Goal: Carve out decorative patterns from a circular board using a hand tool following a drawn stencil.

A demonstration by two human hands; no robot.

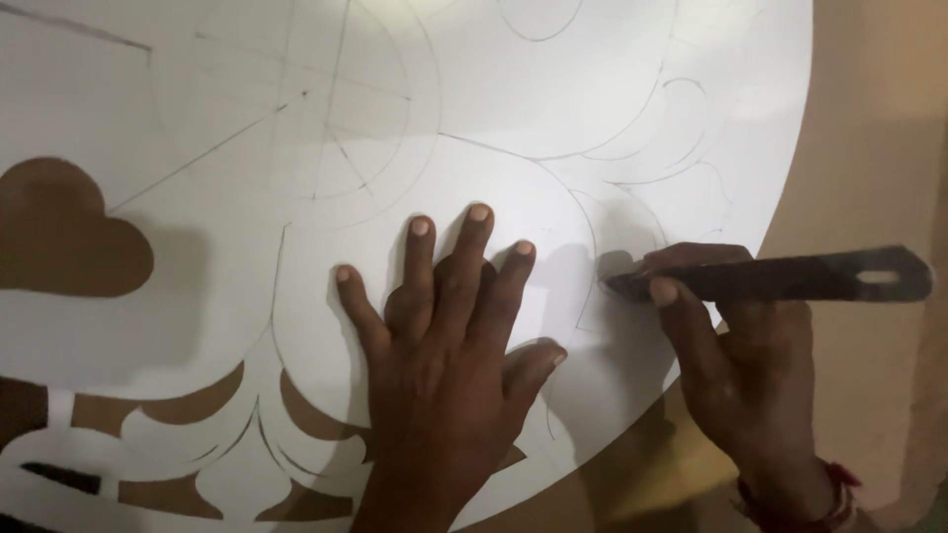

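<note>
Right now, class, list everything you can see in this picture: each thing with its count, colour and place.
Sheet: one, white, round-edged, pencilled with curved lines, covering most of the view.
Cut-out openings: several, showing brown beneath, at the sheet's left and lower left.
Surface: one, tan-brown, under the sheet, bare at right.
Cutting tool: one, dark metal, slotted end, tip on the sheet's right part.
Wristband: one, red, right wrist.
Left hand: flat on the sheet, fingers spread.
Right hand: grip closed round the tool.
</note>
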